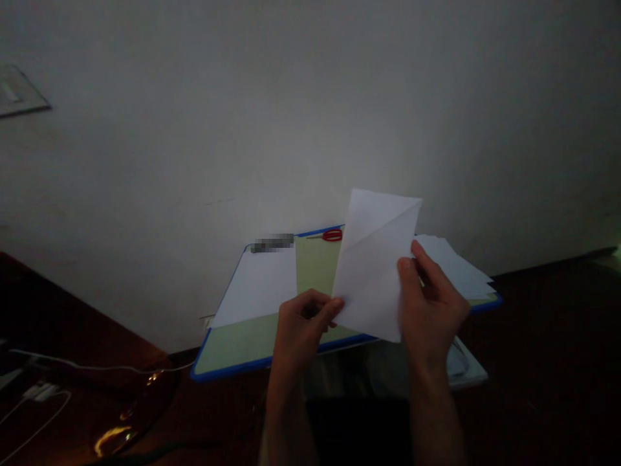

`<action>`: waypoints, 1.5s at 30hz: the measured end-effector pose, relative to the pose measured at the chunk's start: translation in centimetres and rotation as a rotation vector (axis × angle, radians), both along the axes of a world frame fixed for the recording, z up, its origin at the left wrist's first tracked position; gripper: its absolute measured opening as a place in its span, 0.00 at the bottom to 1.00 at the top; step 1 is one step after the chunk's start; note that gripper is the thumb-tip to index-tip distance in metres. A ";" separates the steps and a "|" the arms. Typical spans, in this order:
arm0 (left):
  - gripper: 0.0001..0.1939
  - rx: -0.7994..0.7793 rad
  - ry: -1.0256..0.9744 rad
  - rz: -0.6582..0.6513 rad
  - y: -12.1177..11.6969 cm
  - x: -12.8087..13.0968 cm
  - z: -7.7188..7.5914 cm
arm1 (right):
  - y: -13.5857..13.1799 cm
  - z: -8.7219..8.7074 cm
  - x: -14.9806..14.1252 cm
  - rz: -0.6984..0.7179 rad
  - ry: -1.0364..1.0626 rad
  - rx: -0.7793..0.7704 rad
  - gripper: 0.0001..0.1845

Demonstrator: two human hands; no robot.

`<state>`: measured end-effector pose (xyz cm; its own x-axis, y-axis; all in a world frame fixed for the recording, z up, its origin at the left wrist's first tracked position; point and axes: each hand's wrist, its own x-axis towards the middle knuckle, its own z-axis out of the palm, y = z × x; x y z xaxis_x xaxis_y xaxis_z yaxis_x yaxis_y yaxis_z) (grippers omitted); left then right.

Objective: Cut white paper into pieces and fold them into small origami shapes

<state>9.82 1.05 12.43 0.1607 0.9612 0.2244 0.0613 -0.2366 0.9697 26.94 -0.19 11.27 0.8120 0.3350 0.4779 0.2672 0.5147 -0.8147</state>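
Observation:
A white sheet of paper [371,272] is held up above the table, with a slanted crease or fold line across its upper part. My left hand [306,318] pinches its lower left edge between thumb and fingers. On the right edge, my right hand [429,298] grips the same sheet, thumb and index finger on the border. Behind the sheet, red-handled scissors [332,235] lie at the table's back edge. Another white sheet [264,278] lies flat on the left of the table.
The small table [242,346] has a pale green top and blue rim, against a grey wall [242,116]. Several loose white sheets [449,265] lie at its right. A blurred-out dark item [272,243] rests at the back left. White cables [97,367] run at lower left.

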 end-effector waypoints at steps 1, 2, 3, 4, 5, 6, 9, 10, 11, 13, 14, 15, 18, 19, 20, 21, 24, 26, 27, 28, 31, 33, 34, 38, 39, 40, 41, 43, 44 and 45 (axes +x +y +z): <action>0.13 0.003 0.004 -0.002 0.0 -0.1 -0.1 | 0.0 0.0 0.1 0.009 0.005 0.002 0.20; 0.13 0.010 0.008 -0.008 0.0 -0.2 -0.2 | 0.0 -0.1 0.1 0.021 0.011 0.002 0.20; 0.13 0.020 0.013 -0.016 0.1 -0.3 -0.2 | 0.0 -0.1 0.2 0.034 0.014 -0.001 0.20; 0.13 0.034 0.023 -0.023 0.1 -0.4 -0.2 | 0.1 -0.2 0.3 0.047 0.016 -0.006 0.20; 0.13 0.055 0.038 -0.025 0.1 -0.6 -0.2 | 0.1 -0.2 0.4 0.060 0.014 -0.013 0.20; 0.13 0.082 0.057 -0.022 0.1 -0.8 -0.1 | 0.1 -0.3 0.4 0.070 0.008 -0.019 0.20; 0.14 0.167 0.093 0.027 -0.1 -1.1 0.3 | 0.1 -0.3 0.3 0.101 -0.026 -0.018 0.21; 0.15 0.187 0.095 0.050 -0.2 -1.1 0.4 | 0.0 -0.2 0.3 0.118 -0.039 -0.017 0.21; 0.15 0.203 0.095 0.075 -0.2 -1.1 0.5 | 0.0 -0.2 0.2 0.138 -0.052 -0.018 0.21; 0.15 0.226 0.101 0.130 -0.3 -0.7 0.6 | -0.1 -0.1 0.1 0.171 -0.071 -0.018 0.21; 0.15 0.232 0.104 0.155 -0.3 -0.5 0.5 | -0.1 -0.1 0.0 0.180 -0.078 -0.017 0.21; 0.14 0.233 0.100 0.179 -0.3 -0.2 0.4 | -0.1 0.0 0.0 0.184 -0.084 -0.016 0.21; 0.14 0.213 0.067 0.221 -0.1 0.4 0.1 | -0.2 0.0 -0.1 0.186 -0.095 -0.011 0.20; 0.13 0.207 0.054 0.226 0.0 0.5 0.0 | -0.2 0.0 -0.2 0.186 -0.095 -0.011 0.20; 0.14 0.203 0.048 0.224 0.0 0.5 -0.1 | -0.2 0.0 -0.2 0.185 -0.094 -0.011 0.20; 0.14 0.201 0.047 0.218 0.1 0.5 -0.1 | -0.1 0.0 -0.3 0.182 -0.092 -0.010 0.20; 0.14 0.199 0.063 0.187 0.2 0.3 -0.1 | 0.0 -0.1 -0.4 0.170 -0.106 -0.005 0.19; 0.15 0.198 0.076 0.172 0.2 0.2 0.0 | 0.1 -0.2 -0.4 0.149 -0.144 -0.004 0.19; 0.16 0.196 0.079 0.167 0.1 0.3 0.1 | 0.1 -0.1 -0.4 0.137 -0.169 -0.005 0.19; 0.17 0.197 0.082 0.169 0.1 0.3 0.2 | 0.0 -0.1 -0.4 0.127 -0.197 -0.005 0.19; 0.21 0.220 0.096 0.217 0.2 0.7 0.5 | -0.2 0.2 -0.4 0.112 -0.306 0.014 0.18; 0.21 0.262 0.122 0.278 0.3 1.0 0.6 | -0.4 0.5 -0.5 0.109 -0.371 0.027 0.17; 0.20 0.283 0.141 0.312 0.4 1.1 0.6 | -0.5 0.6 -0.6 0.111 -0.388 0.028 0.16; 0.19 0.327 0.216 0.427 0.6 1.3 0.6 | -0.7 0.8 -0.9 0.155 -0.380 0.001 0.16; 0.19 0.328 0.222 0.437 0.5 1.3 0.6 | -0.7 0.8 -0.9 0.165 -0.373 -0.006 0.16; 0.19 0.329 0.223 0.436 0.4 1.3 0.6 | -0.7 0.8 -0.9 0.172 -0.366 -0.011 0.16; 0.19 0.330 0.218 0.429 0.4 1.3 0.6 | -0.7 0.8 -0.9 0.175 -0.358 -0.013 0.16; 0.19 0.321 0.200 0.413 0.2 1.3 0.6 | -0.7 0.8 -0.8 0.181 -0.346 -0.018 0.16; 0.19 0.310 0.189 0.404 0.1 1.4 0.6 | -0.7 0.8 -0.8 0.183 -0.343 -0.020 0.15; 0.19 0.298 0.180 0.397 0.0 1.4 0.6 | -0.7 0.8 -0.8 0.184 -0.344 -0.024 0.15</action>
